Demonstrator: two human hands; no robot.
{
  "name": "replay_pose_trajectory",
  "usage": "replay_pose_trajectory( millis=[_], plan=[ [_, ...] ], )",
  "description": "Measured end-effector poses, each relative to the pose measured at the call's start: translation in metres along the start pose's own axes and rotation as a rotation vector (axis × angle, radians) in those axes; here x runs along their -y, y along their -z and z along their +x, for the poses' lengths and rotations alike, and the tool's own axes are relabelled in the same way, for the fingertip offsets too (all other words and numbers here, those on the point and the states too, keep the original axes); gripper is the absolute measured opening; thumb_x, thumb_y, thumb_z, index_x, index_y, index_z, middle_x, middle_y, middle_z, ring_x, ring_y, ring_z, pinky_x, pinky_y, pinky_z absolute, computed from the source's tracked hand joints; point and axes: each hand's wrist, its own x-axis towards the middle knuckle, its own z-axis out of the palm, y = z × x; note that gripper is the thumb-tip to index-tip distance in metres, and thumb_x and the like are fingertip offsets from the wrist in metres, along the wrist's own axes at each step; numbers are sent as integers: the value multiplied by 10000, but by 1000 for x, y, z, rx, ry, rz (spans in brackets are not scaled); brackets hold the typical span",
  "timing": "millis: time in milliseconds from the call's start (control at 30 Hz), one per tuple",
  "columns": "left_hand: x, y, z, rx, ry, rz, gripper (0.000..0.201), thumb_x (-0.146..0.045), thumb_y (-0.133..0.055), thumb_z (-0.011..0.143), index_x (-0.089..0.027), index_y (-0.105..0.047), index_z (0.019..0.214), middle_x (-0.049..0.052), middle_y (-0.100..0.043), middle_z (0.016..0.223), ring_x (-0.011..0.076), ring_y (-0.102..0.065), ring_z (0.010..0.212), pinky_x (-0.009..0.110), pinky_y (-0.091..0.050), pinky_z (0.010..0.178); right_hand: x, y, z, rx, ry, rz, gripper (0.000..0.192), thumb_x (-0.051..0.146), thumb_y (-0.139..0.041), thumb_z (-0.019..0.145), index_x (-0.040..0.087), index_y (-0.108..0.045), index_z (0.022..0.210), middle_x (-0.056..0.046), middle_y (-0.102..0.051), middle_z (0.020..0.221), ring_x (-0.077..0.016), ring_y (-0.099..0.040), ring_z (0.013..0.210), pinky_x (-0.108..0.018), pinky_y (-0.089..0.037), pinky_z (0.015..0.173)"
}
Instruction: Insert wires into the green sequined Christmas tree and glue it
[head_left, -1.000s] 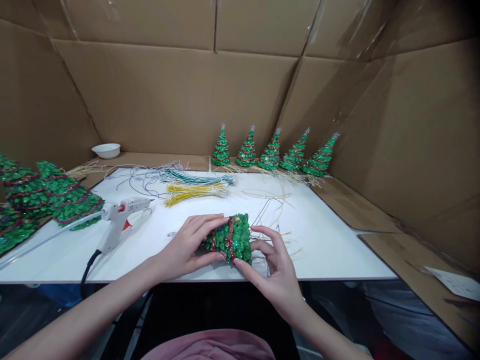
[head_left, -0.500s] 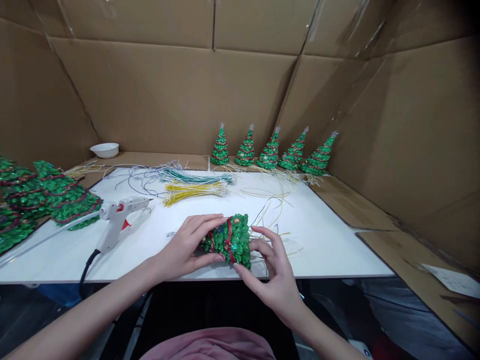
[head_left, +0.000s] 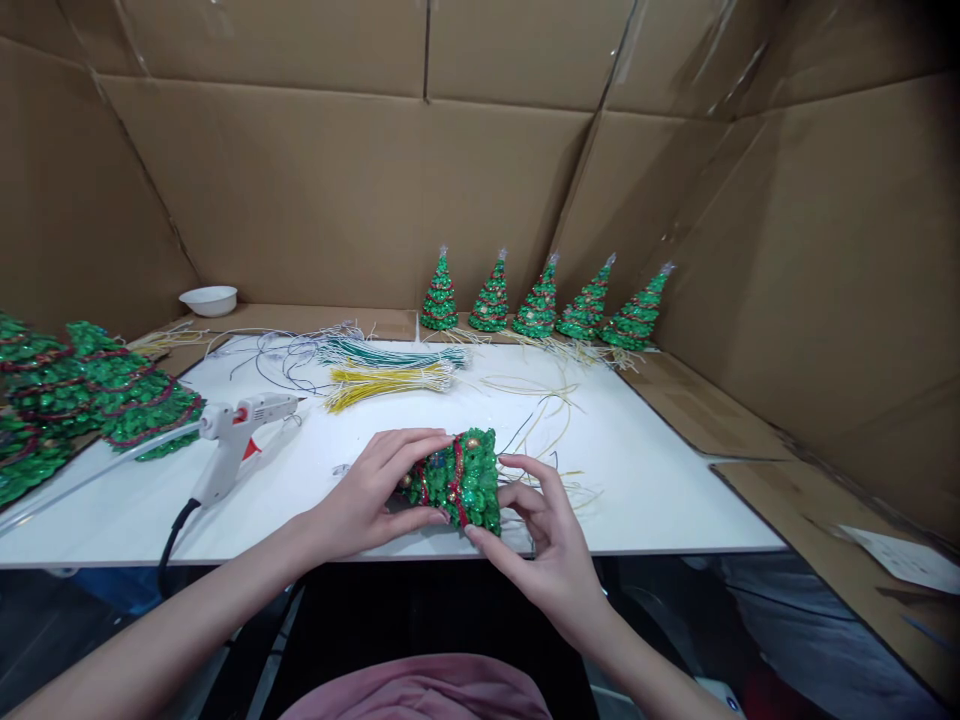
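Observation:
A small green Christmas tree point(head_left: 472, 480) with red garland and gold balls lies on its side above the table's front edge, its base facing right. My left hand point(head_left: 382, 485) is wrapped round its narrow end, fingers above and thumb below. At the base end is my right hand point(head_left: 547, 525), its thumb on the lower rim and its index finger near the upper rim. The other right fingers curl in toward the underside, which is turned away from view. Thin yellow and dark wires point(head_left: 559, 440) spread on the table just beyond this hand.
A white glue gun point(head_left: 236, 440) with a black cord stands at left, beside larger green trees point(head_left: 139, 395). Bundles of yellow wires point(head_left: 390, 385) and green wires point(head_left: 390, 352) lie farther back. Several finished-looking small trees point(head_left: 536, 300) line the cardboard wall point(head_left: 322, 190). A white bowl point(head_left: 210, 300) sits back left.
Almost nothing differs. The tree has rolled very slightly in my hands, so a gold ball near its upper edge shows more fully.

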Motion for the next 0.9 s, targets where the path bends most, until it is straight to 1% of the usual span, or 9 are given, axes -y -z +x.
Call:
replay_pose_trajectory(
  millis=[167,533,633,767,900],
  plan=[
    [2,0,1,-17,-17,-22,659,-371,-688,826,-257,-355,1382,104,-478,1354,236,-452,1255,393,-396,1046,-4,-1,0,0,43,22,534,226,-693,772,312,-395,1206,51,-547,754,-132,-601,726,-286,-511,779],
    [1,0,-1,-26,-4,-26,651,-380,-684,826,-256,-361,1378,109,-492,1352,244,-461,1255,410,-399,1044,-11,-5,-5,-57,114,6,465,211,-652,819,297,-404,1203,24,-587,779,-142,-636,748,-279,-538,770],
    [1,0,0,-32,3,-20,649,-386,-682,826,-261,-365,1377,111,-496,1357,256,-463,1258,423,-403,1042,-10,-7,-5,-71,90,20,463,226,-654,820,293,-403,1203,18,-600,789,-149,-645,762,-289,-544,779],
    [1,0,1,-32,10,-17,654,-381,-688,823,-263,-362,1377,106,-492,1366,249,-458,1267,415,-397,1053,-9,-8,-4,-76,32,57,510,255,-674,808,295,-383,1225,2,-624,830,-168,-663,803,-317,-552,799],
    [2,0,0,-39,9,-15,659,-384,-693,818,-261,-363,1375,106,-499,1361,250,-459,1266,416,-396,1053,-8,-8,-4,-78,34,86,529,248,-680,802,300,-377,1232,-2,-638,851,-167,-675,812,-312,-554,806]
  ],
)
